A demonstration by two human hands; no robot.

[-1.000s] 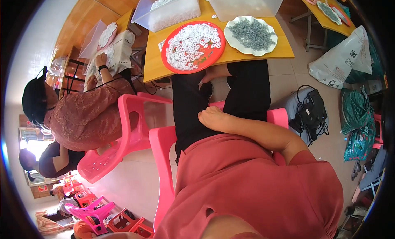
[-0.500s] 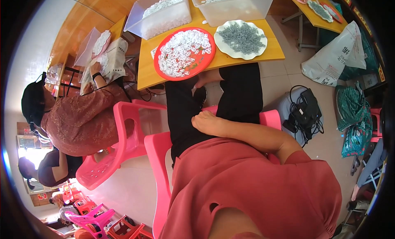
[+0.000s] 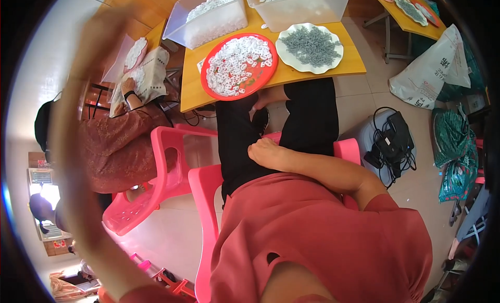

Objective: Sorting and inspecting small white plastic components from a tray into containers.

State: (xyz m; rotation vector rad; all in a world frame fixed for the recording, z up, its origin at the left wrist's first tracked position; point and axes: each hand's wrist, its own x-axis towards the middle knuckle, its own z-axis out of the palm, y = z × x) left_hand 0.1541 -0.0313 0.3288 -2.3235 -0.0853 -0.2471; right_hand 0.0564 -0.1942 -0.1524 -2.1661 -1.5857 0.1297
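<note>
My left hand (image 3: 107,29) is raised at the upper left, smeared by motion, so its fingers cannot be made out. Its blurred forearm crosses in front of the co-worker. On my lap, against the black trousers (image 3: 237,141), rests my right hand (image 3: 266,151), its fingers curled in and nothing showing in them. Beyond my knees stands a yellow table (image 3: 346,50). It bears a red round tray (image 3: 214,87) of small white plastic pieces and a scalloped white plate (image 3: 333,63) heaped with small grey pieces. Neither hand touches these.
Two clear plastic bins (image 3: 179,29) of white pieces stand at the table's back. A pink chair (image 3: 161,162) is at my left, near a seated co-worker (image 3: 125,152). Right of me are a grey container with black cables (image 3: 388,146), a white sack (image 3: 424,76) and green bags (image 3: 450,141).
My left arm has come up into view on the left, over the co-worker. My right hand stays on my lap. The whole view has shifted slightly, with the table appearing farther right.
</note>
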